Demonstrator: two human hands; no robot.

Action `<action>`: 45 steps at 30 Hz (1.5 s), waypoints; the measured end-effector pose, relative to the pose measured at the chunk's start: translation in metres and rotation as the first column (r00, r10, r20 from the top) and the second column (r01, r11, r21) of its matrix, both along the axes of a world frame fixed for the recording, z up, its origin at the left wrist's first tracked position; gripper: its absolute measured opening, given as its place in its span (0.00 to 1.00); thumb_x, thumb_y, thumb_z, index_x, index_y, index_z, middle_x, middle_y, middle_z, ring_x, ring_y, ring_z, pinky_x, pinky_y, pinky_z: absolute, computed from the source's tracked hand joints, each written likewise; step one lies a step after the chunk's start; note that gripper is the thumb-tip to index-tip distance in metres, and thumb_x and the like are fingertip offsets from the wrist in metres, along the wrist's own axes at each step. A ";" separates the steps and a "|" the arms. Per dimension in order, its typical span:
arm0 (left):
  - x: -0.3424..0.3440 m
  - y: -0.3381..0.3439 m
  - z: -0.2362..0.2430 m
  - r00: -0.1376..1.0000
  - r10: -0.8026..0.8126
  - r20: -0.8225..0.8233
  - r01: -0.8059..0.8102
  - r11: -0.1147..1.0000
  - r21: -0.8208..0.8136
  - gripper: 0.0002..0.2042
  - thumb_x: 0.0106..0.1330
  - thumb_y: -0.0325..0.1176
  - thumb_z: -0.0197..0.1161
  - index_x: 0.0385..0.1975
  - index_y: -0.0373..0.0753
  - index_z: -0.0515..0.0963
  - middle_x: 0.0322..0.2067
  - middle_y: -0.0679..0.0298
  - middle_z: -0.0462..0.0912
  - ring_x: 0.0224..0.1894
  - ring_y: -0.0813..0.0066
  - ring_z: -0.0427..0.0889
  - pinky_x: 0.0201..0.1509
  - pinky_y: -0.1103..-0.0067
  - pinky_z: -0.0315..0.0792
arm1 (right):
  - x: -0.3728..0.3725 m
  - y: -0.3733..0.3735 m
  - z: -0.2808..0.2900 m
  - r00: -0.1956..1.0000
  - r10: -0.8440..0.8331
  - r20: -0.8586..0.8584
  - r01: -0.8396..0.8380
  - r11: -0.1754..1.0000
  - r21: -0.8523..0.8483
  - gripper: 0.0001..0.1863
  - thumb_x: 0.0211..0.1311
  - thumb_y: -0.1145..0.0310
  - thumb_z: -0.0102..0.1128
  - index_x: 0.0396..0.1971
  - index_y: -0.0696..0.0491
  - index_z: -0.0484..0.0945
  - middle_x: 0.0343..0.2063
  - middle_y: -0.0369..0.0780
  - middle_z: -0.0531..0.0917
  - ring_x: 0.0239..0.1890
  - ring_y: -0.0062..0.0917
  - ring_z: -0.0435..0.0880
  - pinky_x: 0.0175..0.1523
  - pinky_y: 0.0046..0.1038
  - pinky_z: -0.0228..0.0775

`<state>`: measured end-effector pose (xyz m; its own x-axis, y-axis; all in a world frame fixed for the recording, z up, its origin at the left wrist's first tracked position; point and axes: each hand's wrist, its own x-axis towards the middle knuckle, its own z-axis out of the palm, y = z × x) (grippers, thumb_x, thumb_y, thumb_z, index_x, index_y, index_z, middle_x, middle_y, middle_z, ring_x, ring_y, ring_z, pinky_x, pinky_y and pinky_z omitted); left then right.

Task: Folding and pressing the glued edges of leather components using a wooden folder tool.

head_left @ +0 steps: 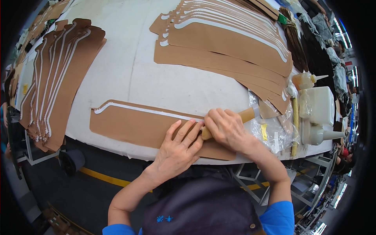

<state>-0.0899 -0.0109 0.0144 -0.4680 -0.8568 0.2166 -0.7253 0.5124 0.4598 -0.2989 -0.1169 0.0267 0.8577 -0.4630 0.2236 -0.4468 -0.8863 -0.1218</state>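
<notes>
Right grip (224, 127) curled round tan piece (246, 114); left grip (176, 144) splayed on panel (125, 124).

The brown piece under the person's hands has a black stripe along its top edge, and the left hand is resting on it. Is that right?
Not quite: the stripe is white, not black, as the head view shows. It does run along the top edge of the brown piece, and the left hand does rest on that piece.
</notes>
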 end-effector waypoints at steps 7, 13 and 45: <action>0.001 -0.001 0.000 1.000 -0.001 -0.011 0.000 1.000 -0.022 0.28 0.56 0.36 0.75 0.58 0.37 0.79 0.67 0.53 0.74 0.75 0.53 0.67 0.78 0.54 0.58 | 0.003 0.001 0.004 0.973 -0.187 0.135 0.156 0.965 0.212 0.12 0.56 0.69 0.63 0.40 0.55 0.77 0.38 0.40 0.76 0.41 0.30 0.83 0.41 0.33 0.77; 0.001 0.005 0.000 0.997 0.053 -0.060 -0.055 0.998 -0.028 0.28 0.58 0.42 0.76 0.57 0.37 0.82 0.63 0.51 0.78 0.73 0.52 0.70 0.77 0.53 0.59 | 0.008 -0.010 0.008 0.996 0.084 0.029 -0.086 0.993 0.080 0.13 0.55 0.69 0.62 0.40 0.56 0.77 0.38 0.40 0.76 0.41 0.29 0.80 0.41 0.32 0.76; 0.011 0.006 -0.001 0.996 0.073 -0.043 -0.074 0.997 -0.012 0.31 0.65 0.57 0.71 0.55 0.34 0.79 0.68 0.48 0.72 0.74 0.50 0.66 0.78 0.54 0.57 | 0.020 -0.012 0.004 0.991 -0.004 0.130 -0.014 0.990 0.138 0.16 0.50 0.74 0.66 0.40 0.55 0.74 0.39 0.41 0.76 0.45 0.34 0.81 0.42 0.34 0.78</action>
